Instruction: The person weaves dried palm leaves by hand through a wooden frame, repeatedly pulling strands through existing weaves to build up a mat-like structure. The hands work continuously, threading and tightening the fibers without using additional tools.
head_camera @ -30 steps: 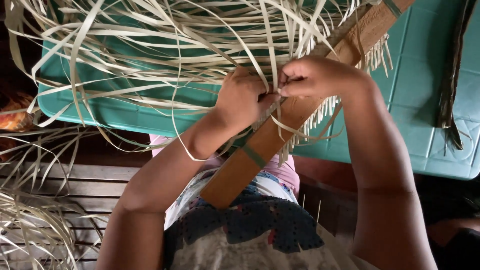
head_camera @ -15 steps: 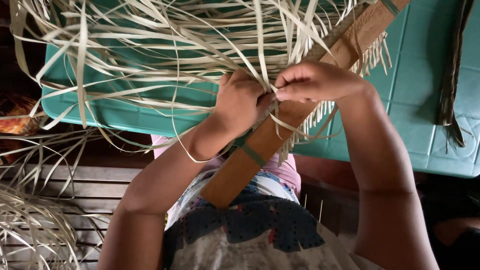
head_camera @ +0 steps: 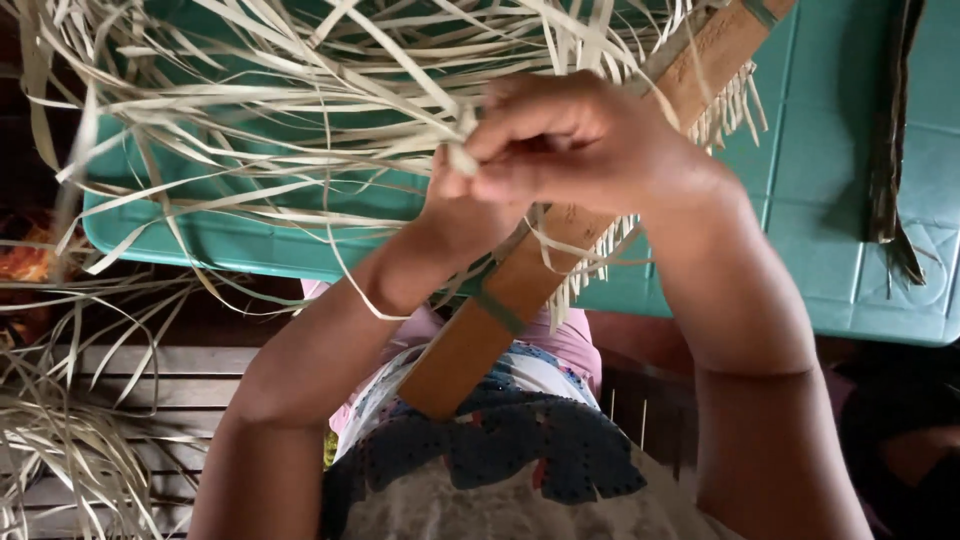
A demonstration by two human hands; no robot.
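Note:
A long brown wooden slat (head_camera: pixel 480 330) runs diagonally from my lap up across the green plastic table (head_camera: pixel 840 250). A mass of pale dried leaf strips (head_camera: pixel 300 110) spreads over the table and hangs off the slat as a short fringe (head_camera: pixel 590 280). My right hand (head_camera: pixel 590 140) is closed, pinching a pale strip (head_camera: pixel 462 155) just above the slat. My left hand (head_camera: pixel 460 215) sits mostly hidden behind and under the right hand, against the slat and the strips; its fingers are not visible.
A dark dried leaf piece (head_camera: pixel 890 150) lies on the table at the right. More loose strips (head_camera: pixel 70 440) pile on the wooden slatted floor (head_camera: pixel 140 370) at the lower left. An orange object (head_camera: pixel 25 265) shows at the left edge.
The view has come closer to the hands. My right hand has moved left and up, over the left hand, pulling a strip away from the slat.

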